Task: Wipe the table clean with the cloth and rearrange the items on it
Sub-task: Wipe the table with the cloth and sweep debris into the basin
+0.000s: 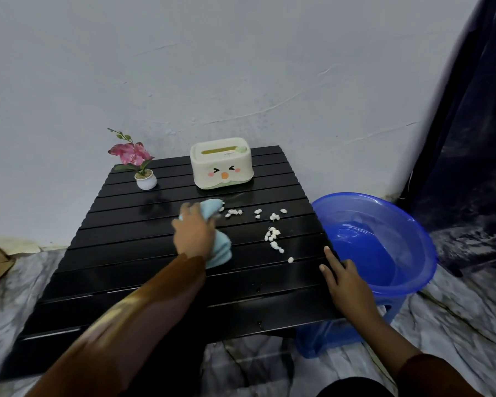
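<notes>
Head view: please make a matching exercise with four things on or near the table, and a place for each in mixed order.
Things:
1. cloth
2. flower pot
3. blue basin
4. tissue box

Places:
A. beside the table's right edge
B. far left corner of the table
C. under the left hand
D. far side of the table, near the middle

Pairs: 1-C, 2-B, 3-A, 4-D

A bunched pale-blue cloth (218,245) is pressed on the black slatted surface (126,253), beside scattered white shell bits (274,234).
</notes>
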The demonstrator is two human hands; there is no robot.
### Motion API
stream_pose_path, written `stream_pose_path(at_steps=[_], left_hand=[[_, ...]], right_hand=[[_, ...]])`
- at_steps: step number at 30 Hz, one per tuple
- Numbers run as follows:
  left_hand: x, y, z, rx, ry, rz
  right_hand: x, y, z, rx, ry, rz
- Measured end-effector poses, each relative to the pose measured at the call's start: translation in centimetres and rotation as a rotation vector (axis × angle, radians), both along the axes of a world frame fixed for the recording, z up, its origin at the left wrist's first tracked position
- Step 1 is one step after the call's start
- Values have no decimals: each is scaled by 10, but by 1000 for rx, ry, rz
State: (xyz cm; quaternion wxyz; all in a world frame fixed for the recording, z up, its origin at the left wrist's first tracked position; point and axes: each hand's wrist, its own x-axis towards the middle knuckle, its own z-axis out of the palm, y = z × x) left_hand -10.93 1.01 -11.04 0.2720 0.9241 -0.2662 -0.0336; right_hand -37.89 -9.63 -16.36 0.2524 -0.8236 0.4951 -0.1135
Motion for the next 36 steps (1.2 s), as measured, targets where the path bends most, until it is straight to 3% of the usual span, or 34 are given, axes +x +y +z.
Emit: stream_pose_path(at_steps=[4, 7, 14, 19, 30, 33, 36], left_hand=[[20, 26, -16, 178, 122, 218], [17, 12, -16, 293, 167, 235], [27, 11, -27, 137, 21, 203], [51, -9, -23, 130, 12, 148], [3, -96, -29, 188, -81, -422], [-28, -112, -23, 82, -39, -583], [-29, -112, -9, -42, -74, -572]], right_hand=[[0, 0, 0, -12, 6, -1], [1, 1, 0, -13, 7, -2], [0, 0, -1, -8, 4, -2], [1, -1, -2, -18, 7, 4], [0, 0, 0, -18, 0, -1], [0, 1, 0, -15, 5, -3], [1, 0, -1, -17, 17, -4]])
